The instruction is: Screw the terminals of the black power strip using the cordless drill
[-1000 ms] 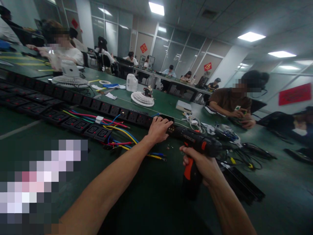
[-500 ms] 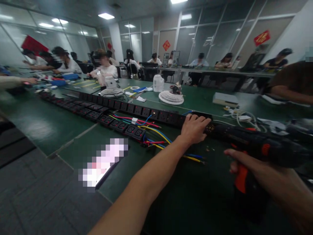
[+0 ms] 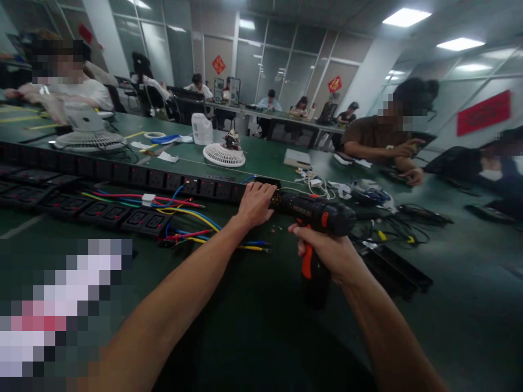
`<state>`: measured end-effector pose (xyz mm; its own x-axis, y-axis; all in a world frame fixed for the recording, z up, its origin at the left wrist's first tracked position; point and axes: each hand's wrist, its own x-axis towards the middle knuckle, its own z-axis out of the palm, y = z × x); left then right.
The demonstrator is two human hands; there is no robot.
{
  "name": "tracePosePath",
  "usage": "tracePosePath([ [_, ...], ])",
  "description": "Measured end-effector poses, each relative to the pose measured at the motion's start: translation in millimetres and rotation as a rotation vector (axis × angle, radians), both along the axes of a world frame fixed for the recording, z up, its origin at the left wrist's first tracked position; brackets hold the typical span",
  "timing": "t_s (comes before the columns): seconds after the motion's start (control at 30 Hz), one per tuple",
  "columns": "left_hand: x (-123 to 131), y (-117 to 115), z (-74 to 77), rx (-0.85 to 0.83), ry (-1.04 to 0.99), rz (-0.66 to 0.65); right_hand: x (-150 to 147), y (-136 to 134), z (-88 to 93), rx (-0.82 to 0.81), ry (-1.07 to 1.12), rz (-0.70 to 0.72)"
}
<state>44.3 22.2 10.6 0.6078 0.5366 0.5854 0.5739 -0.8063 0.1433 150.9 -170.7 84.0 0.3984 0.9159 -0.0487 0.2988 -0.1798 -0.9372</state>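
My left hand (image 3: pixel 257 206) is closed over the right end of a long black power strip (image 3: pixel 157 178) with a row of sockets. My right hand (image 3: pixel 327 247) grips a black and orange cordless drill (image 3: pixel 314 211), a finger near its trigger. The drill's nose points left, close beside my left fingers at the strip's end; its tip is hard to make out. In front of that strip lies another black socket strip (image 3: pixel 114 215). Loose red, blue and yellow wires (image 3: pixel 200 219) come out at its right end, and a white connector (image 3: pixel 148 200) sits among them.
On the green table (image 3: pixel 229 337) stand a white fan (image 3: pixel 87 136), a white jug (image 3: pixel 201 129) and a fan part (image 3: pixel 224 155). Black trays (image 3: pixel 394 267) and tangled cables (image 3: pixel 402 228) lie right. A blurred-out bright object (image 3: pixel 69 294) is at front left. People sit across the table.
My view has swung to the right, so the strips, hands and drill appear further left. My left hand stays on the strip's end and my right hand still holds the drill.
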Motion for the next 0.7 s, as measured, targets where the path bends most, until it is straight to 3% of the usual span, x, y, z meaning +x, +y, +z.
tracePosePath([
  [0.7, -1.7, 1.4, -0.7, 0.006, -0.028, -0.029, -4.2, 5.0, -6.6, 0.062, -0.007, -0.001],
])
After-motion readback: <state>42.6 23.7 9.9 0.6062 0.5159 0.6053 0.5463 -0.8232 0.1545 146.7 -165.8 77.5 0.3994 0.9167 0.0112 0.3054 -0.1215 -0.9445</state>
